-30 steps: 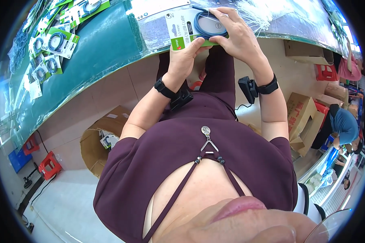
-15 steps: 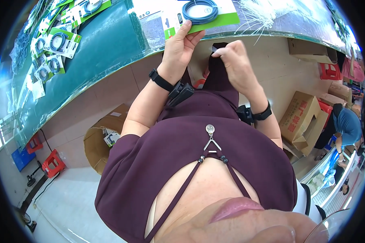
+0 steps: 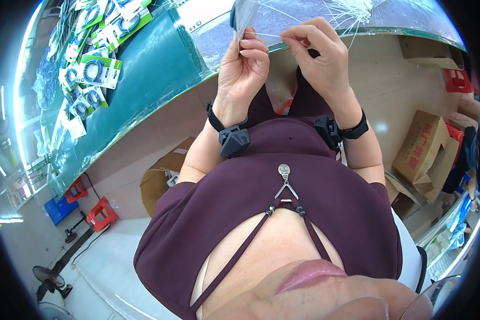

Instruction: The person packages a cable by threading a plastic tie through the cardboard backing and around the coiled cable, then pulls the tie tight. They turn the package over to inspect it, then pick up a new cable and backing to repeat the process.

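Note:
My left hand (image 3: 242,74) grips a carded cable pack (image 3: 246,15) over the table's near edge. The pack stands almost edge-on, with its coiled blue-grey cable on the left side. Between the fingertips of my right hand (image 3: 322,58) is pinched a thin white plastic strand (image 3: 269,34), which runs across to the card at my left fingers. Whether it passes through the card's hole cannot be made out. A loose heap of similar white plastic strands (image 3: 352,13) lies on the table beyond my right hand.
Several carded cable packs (image 3: 96,69) lie piled on the left of the green-covered table (image 3: 149,69). Below are a cardboard bin (image 3: 157,186) and a red stool (image 3: 101,213). Cardboard boxes (image 3: 418,149) stand on the floor at right, with a partly seen person behind.
The pack has turned from facing up to nearly edge-on in my left hand. My right hand has moved up and closer to the card, and the white strand now stretches between both hands.

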Demonstrator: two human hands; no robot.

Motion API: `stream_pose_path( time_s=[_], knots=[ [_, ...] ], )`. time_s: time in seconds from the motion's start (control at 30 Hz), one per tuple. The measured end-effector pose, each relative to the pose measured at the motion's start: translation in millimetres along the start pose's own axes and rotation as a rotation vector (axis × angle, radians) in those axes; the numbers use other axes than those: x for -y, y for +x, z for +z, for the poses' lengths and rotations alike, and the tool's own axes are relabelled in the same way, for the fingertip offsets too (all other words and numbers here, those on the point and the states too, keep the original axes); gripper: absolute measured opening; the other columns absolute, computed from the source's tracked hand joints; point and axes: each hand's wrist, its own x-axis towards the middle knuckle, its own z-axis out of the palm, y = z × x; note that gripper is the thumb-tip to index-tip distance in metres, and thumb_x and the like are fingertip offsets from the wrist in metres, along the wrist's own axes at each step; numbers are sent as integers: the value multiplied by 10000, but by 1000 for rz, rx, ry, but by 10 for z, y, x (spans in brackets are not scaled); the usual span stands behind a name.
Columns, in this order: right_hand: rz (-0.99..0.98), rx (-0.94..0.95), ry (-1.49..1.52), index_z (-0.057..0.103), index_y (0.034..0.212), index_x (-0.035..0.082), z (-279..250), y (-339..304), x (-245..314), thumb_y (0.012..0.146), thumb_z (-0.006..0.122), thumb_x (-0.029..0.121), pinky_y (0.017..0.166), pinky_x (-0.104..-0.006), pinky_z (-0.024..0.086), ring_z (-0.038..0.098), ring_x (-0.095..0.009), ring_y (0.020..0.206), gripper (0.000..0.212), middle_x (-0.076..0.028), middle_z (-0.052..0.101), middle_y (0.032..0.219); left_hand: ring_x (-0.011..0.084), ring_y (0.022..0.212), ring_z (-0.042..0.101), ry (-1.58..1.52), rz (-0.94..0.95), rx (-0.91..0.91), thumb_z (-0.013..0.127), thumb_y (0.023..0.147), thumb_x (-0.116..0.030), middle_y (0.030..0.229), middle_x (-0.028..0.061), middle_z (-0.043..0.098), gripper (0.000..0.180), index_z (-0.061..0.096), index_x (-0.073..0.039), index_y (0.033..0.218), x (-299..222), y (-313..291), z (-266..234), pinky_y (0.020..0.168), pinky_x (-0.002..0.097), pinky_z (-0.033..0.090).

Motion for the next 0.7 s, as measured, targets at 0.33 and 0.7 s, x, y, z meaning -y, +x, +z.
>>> stream_pose_path(
  time_s=[0.33,0.7],
  knots=[
    [-76,8,-44,678,867,23,62,30,-8,761,711,-29,592,-229,501,575,-123,673,122,-39,583,818,154,790,591,-114,-28,50,644,855,-5,901,78,608,223,573,51,1059,-18,-22,67,706,241,529],
    [-26,40,-4,673,879,26,121,77,34,772,703,-15,600,-249,491,593,-139,697,119,-49,604,830,160,809,605,101,13,57,627,895,-79,919,71,618,198,587,13,1066,12,56,-28,723,260,544]
  ],
)
